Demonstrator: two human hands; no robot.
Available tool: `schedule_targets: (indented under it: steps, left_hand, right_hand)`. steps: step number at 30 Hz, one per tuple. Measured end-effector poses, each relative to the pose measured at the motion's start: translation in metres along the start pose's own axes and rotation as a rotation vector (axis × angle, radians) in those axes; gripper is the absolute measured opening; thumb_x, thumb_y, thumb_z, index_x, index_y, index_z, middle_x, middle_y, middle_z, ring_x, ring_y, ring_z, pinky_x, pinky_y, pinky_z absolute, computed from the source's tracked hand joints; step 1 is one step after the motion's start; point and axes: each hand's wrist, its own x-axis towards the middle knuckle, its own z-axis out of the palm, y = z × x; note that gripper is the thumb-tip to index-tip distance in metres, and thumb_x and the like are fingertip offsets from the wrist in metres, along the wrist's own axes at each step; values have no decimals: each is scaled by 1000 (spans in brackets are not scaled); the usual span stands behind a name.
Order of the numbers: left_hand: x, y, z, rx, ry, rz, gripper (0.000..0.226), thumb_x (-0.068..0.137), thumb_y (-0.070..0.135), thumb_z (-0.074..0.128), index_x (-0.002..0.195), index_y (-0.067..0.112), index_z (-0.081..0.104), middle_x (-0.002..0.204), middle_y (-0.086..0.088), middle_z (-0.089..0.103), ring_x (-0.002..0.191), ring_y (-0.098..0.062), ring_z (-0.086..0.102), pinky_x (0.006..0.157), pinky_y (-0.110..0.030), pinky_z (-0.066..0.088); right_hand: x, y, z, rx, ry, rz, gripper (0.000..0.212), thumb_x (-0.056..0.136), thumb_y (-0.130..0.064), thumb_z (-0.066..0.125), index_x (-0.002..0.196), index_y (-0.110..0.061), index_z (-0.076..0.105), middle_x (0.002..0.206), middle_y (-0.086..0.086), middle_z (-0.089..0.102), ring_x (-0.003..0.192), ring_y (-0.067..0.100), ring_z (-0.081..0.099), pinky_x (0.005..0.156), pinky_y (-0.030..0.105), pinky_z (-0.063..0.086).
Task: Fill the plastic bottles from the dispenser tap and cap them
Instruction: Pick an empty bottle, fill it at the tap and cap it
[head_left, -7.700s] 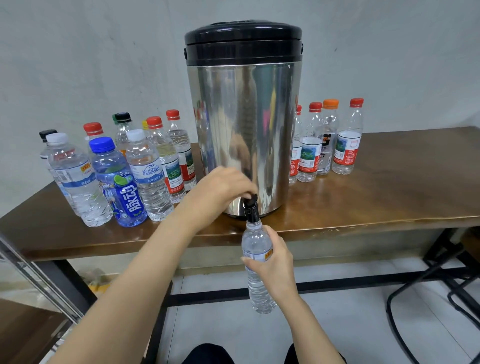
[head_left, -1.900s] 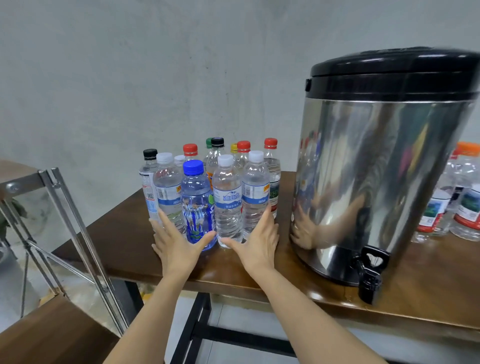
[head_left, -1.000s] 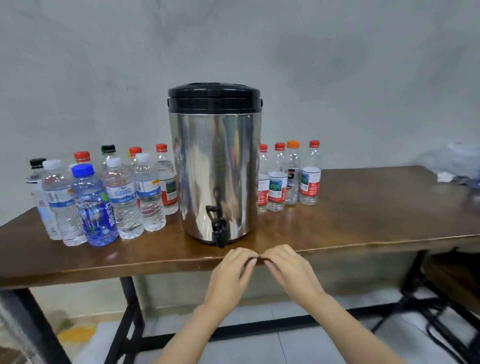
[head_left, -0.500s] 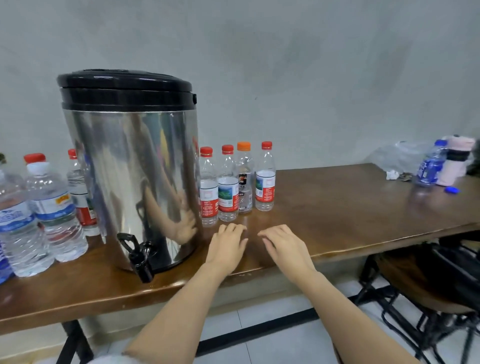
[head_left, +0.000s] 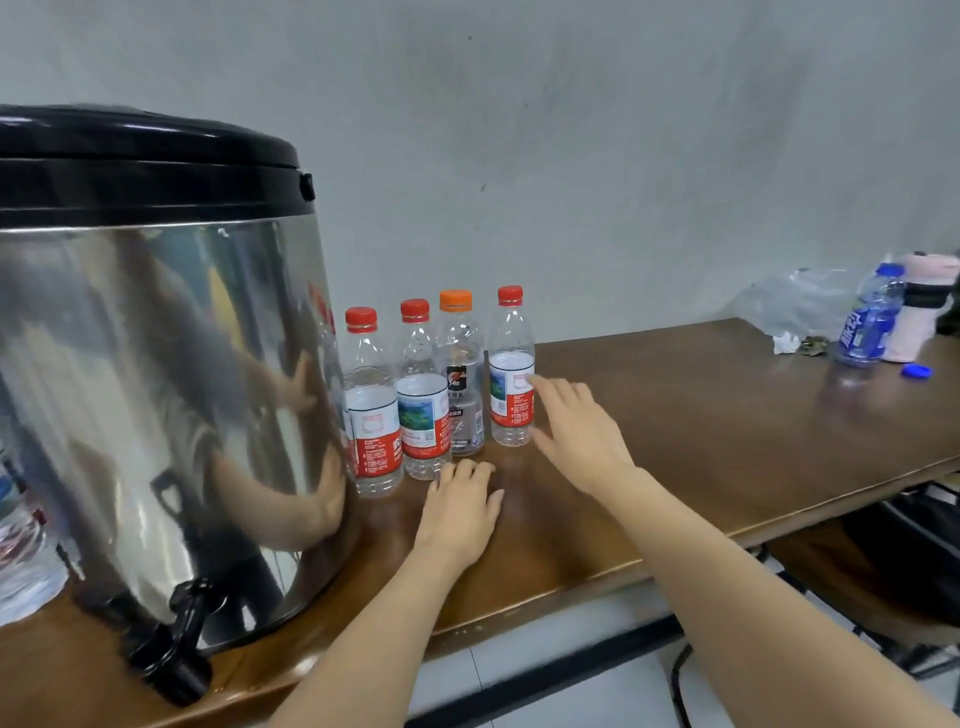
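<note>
Thin clear plastic, so the red-capped bottle ending the row beside the dispenser looks empty: probably light, tippy, squishy. I'd wrap its labelled middle, gently. Right hand is spread open, fingertips at that label; left hand lies loose on the tabletop, holding nothing.
</note>
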Motion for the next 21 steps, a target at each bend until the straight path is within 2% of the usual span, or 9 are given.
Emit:
schedule_targets:
  steps: [3, 6, 10, 12, 15, 18, 21]
  left_hand:
    - [3, -4, 6, -17, 24, -12, 41, 105, 36, 37, 144, 23, 42, 144, 2, 45, 134, -19, 35, 113, -35, 30]
    - [5, -4, 7, -17, 25, -9, 41, 105, 37, 37, 144, 23, 41, 143, 2, 45, 134, -19, 35, 113, -35, 30]
    - [6, -4, 6, -15, 16, -21, 43, 105, 38, 38, 144, 22, 40, 144, 1, 44, 135, -21, 34, 114, -36, 30]
    - [5, -4, 5, -20, 14, -23, 42, 104, 38, 38, 143, 22, 41, 144, 1, 44, 135, -21, 33, 114, -36, 30]
    - [4, -3, 5, -21, 18, -23, 42, 104, 38, 38, 143, 22, 41, 144, 1, 44, 135, -21, 34, 114, -36, 29]
    - [4, -3, 4, -18, 14, -22, 42, 105, 38, 38, 143, 21, 41, 144, 0, 43, 135, -21, 33, 114, -36, 29]
    - [4, -2, 3, -21, 12, -29, 42, 105, 37, 38, 143, 21, 41, 144, 0, 44, 135, -21, 34, 114, -36, 29]
  right_hand:
    - [29, 8, -1, 22, 4, 47, 75, 92, -30, 64, 152, -20, 21, 148, 7, 38, 132, 29, 36, 98, 41, 46]
    - [64, 3, -8, 51, -30, 119, 97, 87, -27, 71, 156, -21, 3, 152, 13, 29, 135, 36, 31, 101, 48, 44]
    - [105, -16, -26, 91, -49, 158, 120, 81, -28, 80, 155, -29, -14, 154, 18, 24, 134, 40, 33, 103, 51, 41]
    - [118, -21, -31, 107, -85, 175, 120, 79, -30, 82, 155, -31, -11, 153, 18, 24, 134, 42, 32, 104, 53, 39]
    - [122, -24, -32, 124, -130, 185, 106, 76, -31, 84, 153, -27, 11, 147, 19, 30, 131, 43, 34, 99, 53, 42]
    - [119, -27, -29, 277, -43, 187, 92, 75, -23, 85, 143, -21, 24, 137, 20, 39, 122, 42, 41, 96, 52, 44]
    - [108, -32, -25, 372, 36, 147, 84, 77, -12, 82, 139, -20, 26, 132, 20, 43, 114, 40, 52, 95, 47, 49]
